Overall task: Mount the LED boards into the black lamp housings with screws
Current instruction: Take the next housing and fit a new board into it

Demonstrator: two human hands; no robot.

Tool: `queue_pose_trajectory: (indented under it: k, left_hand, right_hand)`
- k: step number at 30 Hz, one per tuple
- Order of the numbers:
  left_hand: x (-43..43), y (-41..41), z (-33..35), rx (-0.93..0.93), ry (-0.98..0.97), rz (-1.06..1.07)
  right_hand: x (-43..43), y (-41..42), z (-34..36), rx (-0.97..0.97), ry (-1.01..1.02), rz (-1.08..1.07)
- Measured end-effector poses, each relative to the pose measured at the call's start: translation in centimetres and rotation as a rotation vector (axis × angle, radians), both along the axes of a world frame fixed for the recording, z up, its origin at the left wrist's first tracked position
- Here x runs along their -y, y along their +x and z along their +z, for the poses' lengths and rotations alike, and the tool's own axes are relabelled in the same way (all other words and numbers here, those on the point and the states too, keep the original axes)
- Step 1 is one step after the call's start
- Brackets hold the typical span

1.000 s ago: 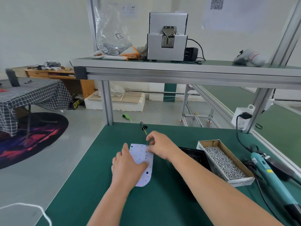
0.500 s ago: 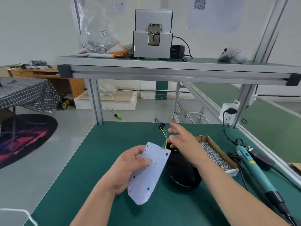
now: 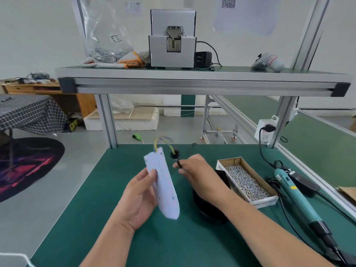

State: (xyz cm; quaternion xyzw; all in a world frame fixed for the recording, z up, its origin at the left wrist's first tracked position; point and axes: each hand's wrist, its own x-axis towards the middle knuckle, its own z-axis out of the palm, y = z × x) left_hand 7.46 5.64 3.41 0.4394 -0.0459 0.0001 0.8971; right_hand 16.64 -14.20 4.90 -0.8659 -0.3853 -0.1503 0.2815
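My left hand [image 3: 139, 197] holds a white LED board [image 3: 163, 184] up off the green bench, gripping its left edge, with the board's rounded end pointing down. Yellow wires [image 3: 163, 142] loop from the board's top to a black cable plug [image 3: 175, 155]. My right hand [image 3: 198, 175] pinches the black cable just below that plug. A black lamp housing [image 3: 207, 210] lies on the mat under my right wrist, mostly hidden by the arm.
A cardboard box of screws [image 3: 245, 181] stands right of the housing. A teal electric screwdriver [image 3: 296, 199] lies at the right edge with its cable. Overhead runs a shelf [image 3: 192, 81] carrying a screw feeder [image 3: 172, 38] and a bag of screws.
The board was lifted from flat on the mat and turned upright in my left hand. My right hand moved from open near the wires to pinching the black cable.
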Motion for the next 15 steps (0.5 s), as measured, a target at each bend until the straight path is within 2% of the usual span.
queue_pose_trajectory:
  k: [6,8,12,15]
  left_hand:
    - [-0.3,0.4,-0.5,-0.035,-0.101,0.010]
    - [-0.5,0.6,-0.7,-0.078,-0.146,0.035]
    - [-0.8,1.1,-1.3,-0.153,-0.182,0.185]
    - [-1.0,1.1,-1.3,-0.172,-0.221,0.284]
  right_hand:
    - [-3.2,-2.2,0.2,0.193,-0.099,0.105]
    - [-3.0,-2.0,-0.2,0.178,-0.115,0.122]
    - [-2.1,-1.5,0.4,-0.003,-0.186,0.096]
    - [-1.0,-0.9,1.5,-0.033,-0.193,0.136]
